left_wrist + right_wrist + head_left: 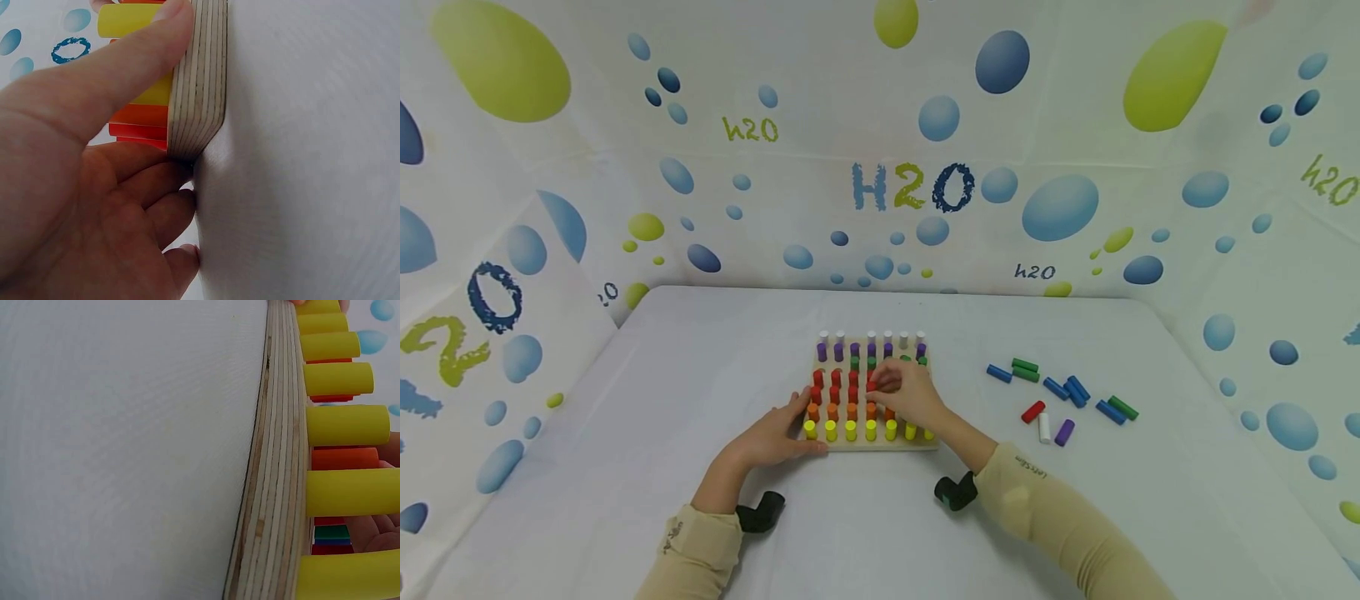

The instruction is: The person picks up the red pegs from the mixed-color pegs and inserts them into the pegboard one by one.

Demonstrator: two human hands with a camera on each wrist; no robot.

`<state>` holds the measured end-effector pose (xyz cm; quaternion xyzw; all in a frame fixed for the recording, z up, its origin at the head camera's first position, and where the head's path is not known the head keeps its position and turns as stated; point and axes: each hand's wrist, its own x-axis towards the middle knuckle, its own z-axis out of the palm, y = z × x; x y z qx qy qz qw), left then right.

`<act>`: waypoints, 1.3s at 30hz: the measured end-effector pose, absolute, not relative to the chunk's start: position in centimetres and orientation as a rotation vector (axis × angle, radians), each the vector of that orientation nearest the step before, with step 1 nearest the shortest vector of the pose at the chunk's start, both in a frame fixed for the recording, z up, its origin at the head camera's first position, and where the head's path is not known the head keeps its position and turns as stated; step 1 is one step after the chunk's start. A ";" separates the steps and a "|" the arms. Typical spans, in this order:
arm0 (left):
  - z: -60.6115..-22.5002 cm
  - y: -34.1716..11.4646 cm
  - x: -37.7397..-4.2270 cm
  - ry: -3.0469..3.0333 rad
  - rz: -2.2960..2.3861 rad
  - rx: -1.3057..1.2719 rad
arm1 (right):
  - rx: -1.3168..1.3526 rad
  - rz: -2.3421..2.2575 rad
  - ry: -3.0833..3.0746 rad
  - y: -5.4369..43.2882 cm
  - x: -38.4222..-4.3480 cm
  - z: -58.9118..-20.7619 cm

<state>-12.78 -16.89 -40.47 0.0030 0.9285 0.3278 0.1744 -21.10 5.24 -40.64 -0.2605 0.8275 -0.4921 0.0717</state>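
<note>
A wooden pegboard [880, 447] stands on the table with rows of coloured pegs upright in it. Yellow pegs [851, 431] line the front row; orange, red, green, purple and white ones stand behind. My left hand [771, 437] holds the board's front left corner, the thumb on the front edge and the fingers along the side [200, 81]. Over the board's middle right, my right hand [917, 392] pinches a red peg [872, 387] among the red rows. Whether that peg sits in a hole cannot be seen. In the right wrist view, yellow pegs [347, 425] partly hide this hand.
Right of the board lie loose pegs: several blue [999, 373] and green [1026, 365] ones, a red one [1033, 412], a white one [1044, 428] and a purple one [1064, 432]. White cloth [662, 400] covers the table; a printed curtain [820, 100] hangs behind.
</note>
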 end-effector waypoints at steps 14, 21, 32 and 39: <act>-40.6 -17.0 -12.8 2.632 0.940 0.021 | -0.857 -1.363 2.543 5.1 -21.1 -40.6; -40.8 -17.0 -12.9 2.625 0.948 0.013 | -0.826 -1.322 2.554 5.1 -21.1 -40.5; -40.8 -17.0 -12.9 2.632 0.940 -0.001 | -0.785 -1.366 2.547 6.6 -21.4 -40.0; -40.6 -16.9 -12.8 2.634 0.936 0.000 | -0.733 -1.461 2.544 8.2 -21.1 -39.3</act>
